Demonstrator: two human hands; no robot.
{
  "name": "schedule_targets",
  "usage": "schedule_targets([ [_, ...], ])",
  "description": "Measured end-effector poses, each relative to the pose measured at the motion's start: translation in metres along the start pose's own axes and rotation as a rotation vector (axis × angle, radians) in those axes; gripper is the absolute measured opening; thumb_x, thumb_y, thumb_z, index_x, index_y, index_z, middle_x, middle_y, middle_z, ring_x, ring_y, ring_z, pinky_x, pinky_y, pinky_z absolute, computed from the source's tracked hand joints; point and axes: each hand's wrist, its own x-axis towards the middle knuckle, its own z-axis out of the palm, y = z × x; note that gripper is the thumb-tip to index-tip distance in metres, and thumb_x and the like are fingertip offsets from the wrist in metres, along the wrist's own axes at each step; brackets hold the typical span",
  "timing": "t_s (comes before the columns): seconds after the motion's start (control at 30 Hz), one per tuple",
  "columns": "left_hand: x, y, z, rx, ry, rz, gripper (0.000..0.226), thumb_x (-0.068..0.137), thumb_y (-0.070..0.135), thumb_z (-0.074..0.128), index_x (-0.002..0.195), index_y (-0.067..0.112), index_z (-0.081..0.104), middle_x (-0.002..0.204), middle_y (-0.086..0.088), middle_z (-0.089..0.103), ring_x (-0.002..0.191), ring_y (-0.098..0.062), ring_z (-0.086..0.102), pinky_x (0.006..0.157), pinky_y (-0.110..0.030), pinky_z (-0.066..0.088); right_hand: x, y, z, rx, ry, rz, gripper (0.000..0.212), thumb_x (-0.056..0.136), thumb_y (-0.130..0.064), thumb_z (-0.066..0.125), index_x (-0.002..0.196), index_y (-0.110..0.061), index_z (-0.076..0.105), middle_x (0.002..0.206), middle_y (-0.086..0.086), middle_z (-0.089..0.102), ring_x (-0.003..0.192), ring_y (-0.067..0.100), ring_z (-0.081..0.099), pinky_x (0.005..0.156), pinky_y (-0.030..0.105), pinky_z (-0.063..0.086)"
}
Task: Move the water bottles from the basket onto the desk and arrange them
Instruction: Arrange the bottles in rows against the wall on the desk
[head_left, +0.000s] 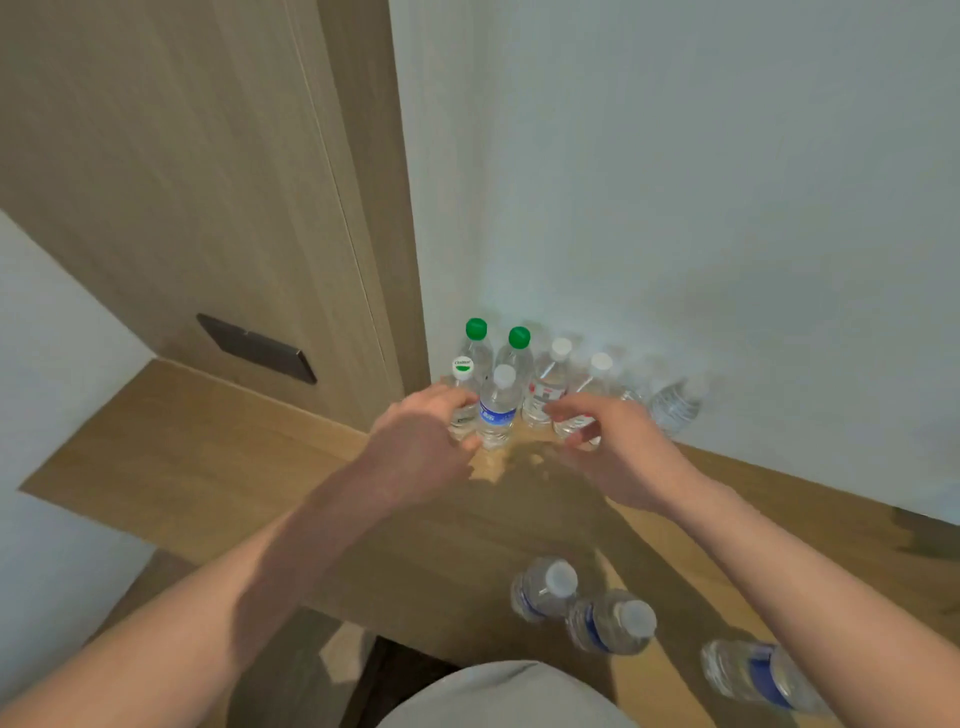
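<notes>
Head view: six bottles (497, 405) upright at desk (218, 457) back corner, by wall. Left hand (415, 441) curled round front-left bottle; right hand (613, 441) apparently pinching red-label bottle (545, 392). Three more bottles (608, 621) near front edge.

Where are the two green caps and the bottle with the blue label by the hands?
left green cap (476, 329), head view, cap top.
right green cap (519, 337), head view, cap top.
blue-label bottle (497, 413), head view, on its label.
</notes>
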Motion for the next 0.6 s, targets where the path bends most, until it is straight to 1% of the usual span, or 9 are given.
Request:
schedule_targets([
  [0.07,-0.036,0.008,0.009,-0.065,-0.094,0.068,0.045,0.093,0.048,0.067,0.137,0.04,0.06,0.13,0.019,0.06,0.102,-0.006,0.063,0.09,-0.03,0.049,-0.054,0.018,-0.008,-0.004,-0.096,0.015,0.047,0.09,-0.042,0.081,0.134,-0.037,0.067,0.124,-0.023,0.069,0.099,0.001,0.067,0.084,0.017,0.052],
  [0.1,-0.05,0.013,0.016,-0.075,-0.145,0.096,0.045,0.093,0.049,0.067,0.137,0.041,0.06,0.131,0.021,0.058,0.099,-0.003,0.062,0.091,-0.029,0.049,-0.077,0.027,-0.009,-0.008,-0.131,0.018,0.048,0.089,-0.045,0.081,0.134,-0.037,0.067,0.122,-0.025,0.069,0.1,-0.002,0.066,0.082,0.01,0.049],
  [0.13,-0.061,0.018,0.024,-0.076,-0.191,0.122,0.046,0.093,0.051,0.066,0.138,0.042,0.059,0.133,0.024,0.056,0.096,0.0,0.061,0.093,-0.028,0.05,-0.097,0.038,-0.007,-0.006,-0.16,0.028,0.05,0.088,-0.047,0.082,0.134,-0.037,0.066,0.121,-0.027,0.068,0.102,-0.007,0.065,0.08,0.006,0.047],
  [0.2,-0.077,0.03,0.042,-0.072,-0.255,0.176,0.051,0.093,0.056,0.065,0.141,0.043,0.055,0.137,0.028,0.053,0.095,0.004,0.057,0.094,-0.028,0.051,-0.129,0.062,0.003,-0.021,-0.197,0.077,0.057,0.085,-0.055,0.082,0.137,-0.04,0.063,0.121,-0.029,0.066,0.105,-0.011,0.062,0.08,0.003,0.044],
  [0.3,-0.089,0.044,0.073,-0.026,-0.294,0.245,0.052,0.094,0.055,0.066,0.142,0.042,0.053,0.138,0.026,0.053,0.103,0.0,0.056,0.092,-0.025,0.048,-0.163,0.09,0.028,-0.051,-0.228,0.138,0.067,0.08,-0.067,0.079,0.14,-0.044,0.058,0.127,-0.029,0.062,0.107,-0.007,0.06,0.086,0.01,0.049],
  [0.37,-0.091,0.049,0.088,-0.02,-0.292,0.25,0.05,0.093,0.053,0.067,0.14,0.042,0.054,0.137,0.025,0.055,0.108,-0.004,0.06,0.094,-0.028,0.05,-0.179,0.097,0.044,-0.008,-0.2,0.162,0.069,0.081,-0.062,0.081,0.142,-0.043,0.057,0.127,-0.028,0.061,0.106,-0.005,0.061,0.09,0.019,0.054],
  [0.47,-0.088,0.052,0.102,0.001,-0.276,0.23,0.045,0.092,0.05,0.07,0.135,0.042,0.057,0.132,0.023,0.06,0.103,-0.005,0.062,0.092,-0.031,0.054,-0.19,0.092,0.064,0.029,-0.113,0.199,0.065,0.087,-0.056,0.078,0.146,-0.048,0.052,0.131,-0.03,0.056,0.098,-0.003,0.064,0.079,0.016,0.052],
  [0.53,-0.084,0.055,0.106,0.035,-0.29,0.224,0.044,0.092,0.049,0.071,0.133,0.041,0.059,0.129,0.022,0.06,0.098,-0.005,0.063,0.09,-0.032,0.055,-0.188,0.09,0.075,0.036,-0.048,0.205,0.059,0.088,-0.057,0.075,0.143,-0.049,0.054,0.131,-0.03,0.057,0.088,-0.001,0.066,0.078,0.018,0.053],
  [0.6,-0.078,0.058,0.107,0.07,-0.308,0.235,0.04,0.092,0.046,0.071,0.13,0.039,0.062,0.127,0.02,0.06,0.094,-0.008,0.063,0.086,-0.031,0.054,-0.182,0.092,0.084,0.053,0.005,0.23,0.051,0.09,-0.056,0.074,0.138,-0.047,0.059,0.127,-0.028,0.059,0.086,0.0,0.064,0.081,0.02,0.054],
])
